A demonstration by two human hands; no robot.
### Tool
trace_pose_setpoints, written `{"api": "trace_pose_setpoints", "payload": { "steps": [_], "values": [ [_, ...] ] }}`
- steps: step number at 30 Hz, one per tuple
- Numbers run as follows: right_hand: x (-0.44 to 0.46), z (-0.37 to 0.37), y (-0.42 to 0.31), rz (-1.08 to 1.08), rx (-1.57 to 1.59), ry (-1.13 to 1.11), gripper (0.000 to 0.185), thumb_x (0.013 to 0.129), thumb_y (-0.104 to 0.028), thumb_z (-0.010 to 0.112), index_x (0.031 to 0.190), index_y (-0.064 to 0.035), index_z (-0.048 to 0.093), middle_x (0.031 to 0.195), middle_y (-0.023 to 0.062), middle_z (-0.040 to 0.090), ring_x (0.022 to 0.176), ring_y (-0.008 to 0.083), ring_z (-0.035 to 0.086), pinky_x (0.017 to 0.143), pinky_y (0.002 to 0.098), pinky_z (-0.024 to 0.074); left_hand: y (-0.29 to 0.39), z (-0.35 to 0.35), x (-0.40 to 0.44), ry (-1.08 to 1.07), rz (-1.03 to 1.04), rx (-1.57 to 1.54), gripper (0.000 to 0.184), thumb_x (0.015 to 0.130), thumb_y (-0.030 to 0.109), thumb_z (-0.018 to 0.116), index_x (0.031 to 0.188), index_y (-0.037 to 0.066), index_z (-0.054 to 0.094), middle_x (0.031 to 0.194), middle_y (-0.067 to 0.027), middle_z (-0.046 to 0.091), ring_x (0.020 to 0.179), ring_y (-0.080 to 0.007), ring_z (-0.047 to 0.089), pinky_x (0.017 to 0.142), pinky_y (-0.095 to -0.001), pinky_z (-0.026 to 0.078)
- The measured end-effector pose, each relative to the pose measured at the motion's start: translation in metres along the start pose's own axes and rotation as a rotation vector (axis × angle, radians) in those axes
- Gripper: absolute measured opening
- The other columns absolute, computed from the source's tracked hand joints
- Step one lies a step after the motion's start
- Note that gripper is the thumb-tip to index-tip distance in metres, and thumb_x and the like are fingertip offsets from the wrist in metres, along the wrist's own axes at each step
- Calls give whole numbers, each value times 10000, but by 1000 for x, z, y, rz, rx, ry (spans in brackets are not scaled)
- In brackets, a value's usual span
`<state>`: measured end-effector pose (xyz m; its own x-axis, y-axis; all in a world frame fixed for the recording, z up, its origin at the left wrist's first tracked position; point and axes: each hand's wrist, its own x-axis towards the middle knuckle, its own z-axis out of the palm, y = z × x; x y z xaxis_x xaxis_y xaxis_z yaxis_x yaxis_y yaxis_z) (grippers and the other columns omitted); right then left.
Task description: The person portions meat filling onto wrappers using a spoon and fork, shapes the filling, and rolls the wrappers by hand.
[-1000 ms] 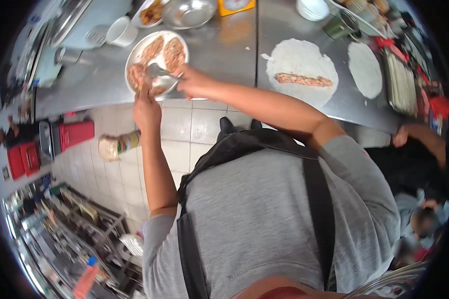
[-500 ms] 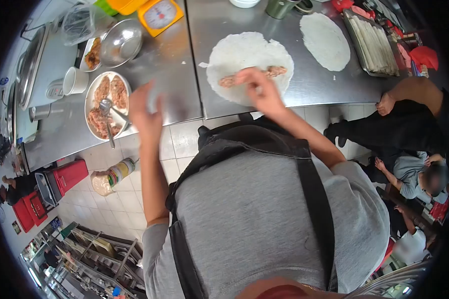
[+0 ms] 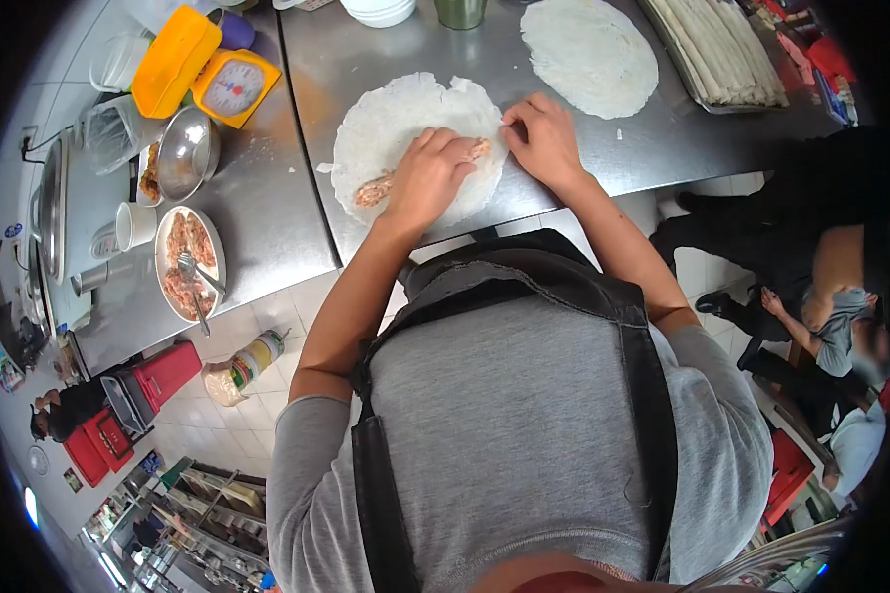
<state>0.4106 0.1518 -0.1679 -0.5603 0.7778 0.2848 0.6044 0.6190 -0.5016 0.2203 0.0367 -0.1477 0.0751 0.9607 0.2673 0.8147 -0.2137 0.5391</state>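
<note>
A round, thin white dough wrapper (image 3: 391, 114) lies flat on the steel table, with a strip of minced meat (image 3: 374, 191) laid across its lower half. My left hand (image 3: 430, 176) is over the middle of this strip, fingers bent around it and the thumb towards its right end; the meat shows on both sides. By the wrapper's right edge is my right hand (image 3: 546, 140), fingers curled and the fingertips drawn together. Whether anything is between them is hidden. On the left, an oval white dish (image 3: 218, 259) holds more minced meat and a metal spoon (image 3: 200, 306).
A second wrapper (image 3: 588, 59) lies behind my right hand, near a tray (image 3: 697, 94) of long white rolls. A steel bowl (image 3: 190, 153), a white cup (image 3: 134, 226) and a yellow scale (image 3: 235, 87) stand at left. Other people sit at the right.
My left hand has come from over the table near the meat dish onto the meat strip. My right hand has left the strip for the wrapper's right edge. The view has shifted.
</note>
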Motion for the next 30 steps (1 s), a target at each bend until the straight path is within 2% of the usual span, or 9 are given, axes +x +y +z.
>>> {"api": "trace_pose_setpoints", "payload": {
  "steps": [1,4,7,11,13,17,22,26,30],
  "values": [
    [2,0,0,-17,12,8,97,828,-155,718,896,-95,685,957,94,667,935,318,626,824,443,462,-1,-1,-6,20,-10,-7,343,789,150,787,1115,61,725,1083,-85,662,1044,-301,603,932,-412,482],
    [6,-9,-1,39,202,-90,135,844,-152,702,948,-71,674,893,110,684,863,336,651,780,443,495,-4,-4,-16,38,-37,12,355,793,158,782,1129,63,719,1090,-80,661,1054,-300,600,941,-414,479],
    [1,-13,-9,255,495,-147,227,862,-158,688,1058,-50,652,857,125,696,793,338,674,734,439,526,2,-8,-11,87,-46,22,396,791,151,793,1169,62,709,1120,-95,665,1075,-312,599,938,-419,486],
    [-10,-12,-18,215,488,-209,321,866,-109,681,1171,-35,615,872,115,692,769,312,685,716,420,539,17,1,7,112,-16,32,436,787,157,801,1198,56,693,1161,-99,661,1106,-316,597,949,-419,486],
    [-18,-14,-25,193,496,-194,349,855,-67,680,1196,-36,610,862,109,675,759,299,674,710,415,533,15,10,15,52,-19,23,452,784,165,803,1211,62,691,1165,-94,665,1105,-312,598,954,-420,484],
    [-27,-5,-28,111,480,-70,368,827,-5,687,1189,-45,628,862,94,637,778,294,645,710,407,520,6,7,13,-73,-21,10,470,776,170,808,1221,72,693,1148,-90,675,1092,-308,607,956,-420,484],
    [-33,4,-25,-31,419,17,350,816,21,681,1158,-49,652,855,79,612,801,288,625,727,401,511,-2,-19,-19,36,-99,35,416,772,162,804,1167,71,712,1097,-93,682,1059,-313,612,928,-413,491],
    [-34,4,-27,-20,466,35,333,823,26,671,1146,-52,656,848,72,600,769,271,615,720,393,504,-10,-23,-34,55,-180,73,414,754,165,827,1142,60,725,1086,-100,687,1024,-320,620,901,-412,508],
    [-34,4,-27,-6,469,28,316,830,21,669,1135,-60,661,846,66,600,738,250,607,697,380,499,-2,-8,-16,69,-156,36,379,755,161,828,1108,61,734,1066,-95,686,998,-312,625,881,-414,512]
  ]
}}
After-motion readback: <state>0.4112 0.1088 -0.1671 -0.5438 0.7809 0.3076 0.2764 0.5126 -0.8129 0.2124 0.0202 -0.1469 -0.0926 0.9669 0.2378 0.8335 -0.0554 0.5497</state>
